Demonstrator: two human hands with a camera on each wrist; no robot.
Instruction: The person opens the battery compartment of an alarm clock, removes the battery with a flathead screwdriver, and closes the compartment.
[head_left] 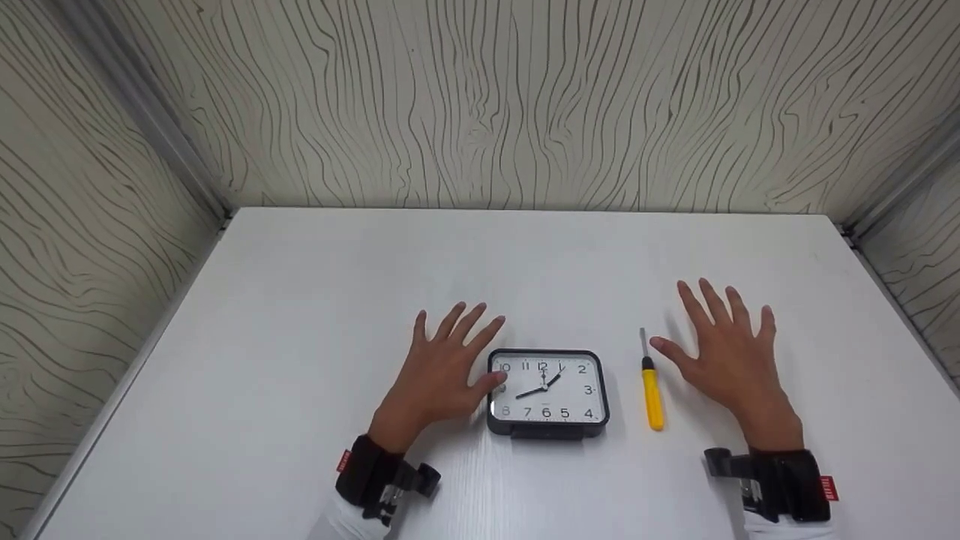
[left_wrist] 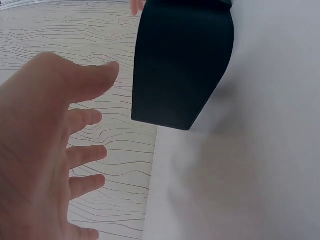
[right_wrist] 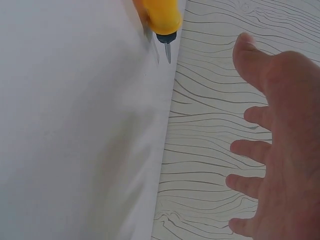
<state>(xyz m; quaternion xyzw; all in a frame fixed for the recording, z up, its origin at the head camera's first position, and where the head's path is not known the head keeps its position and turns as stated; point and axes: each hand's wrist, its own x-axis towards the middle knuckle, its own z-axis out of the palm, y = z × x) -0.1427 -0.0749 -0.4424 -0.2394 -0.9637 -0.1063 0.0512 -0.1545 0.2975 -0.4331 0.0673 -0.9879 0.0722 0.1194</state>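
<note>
A black-framed alarm clock [head_left: 566, 401] with a white dial stands on the white table, its face toward me. My left hand [head_left: 442, 371] is spread just left of it, and the thumb overlaps the clock's left edge in the head view. The left wrist view shows the dark side of the clock [left_wrist: 182, 65] beyond the thumb, with a gap between them. To the clock's right lies a screwdriver [head_left: 652, 394] with a yellow handle, its tip pointing away from me. My right hand [head_left: 724, 356] hovers with fingers spread right of the screwdriver [right_wrist: 164, 17], holding nothing.
The white table [head_left: 337, 262] reaches back to a wood-grain patterned wall [head_left: 480, 105]. Similar panels with grey metal posts [head_left: 150, 97] enclose the left and right sides. Each wrist wears a black strap [head_left: 791, 484] with a small camera mount.
</note>
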